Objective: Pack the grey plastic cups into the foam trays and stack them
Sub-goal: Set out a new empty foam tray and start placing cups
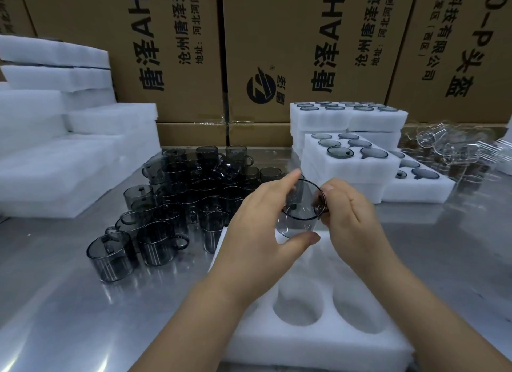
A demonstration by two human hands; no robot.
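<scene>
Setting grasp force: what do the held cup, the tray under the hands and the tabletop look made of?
The held cup: smoky grey transparent plastic, glossy; white foam shows through its wall. The tray: white foam, matte, with soft-edged round pockets. The tabletop: probably brushed stainless steel; it gives blurred reflections of the loose cups.

Cardboard boxes [171, 53] behind the table read "唐泽AH4".

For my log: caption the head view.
Left hand and right hand hold a grey cup over a foam tray beside loose cups.
</scene>
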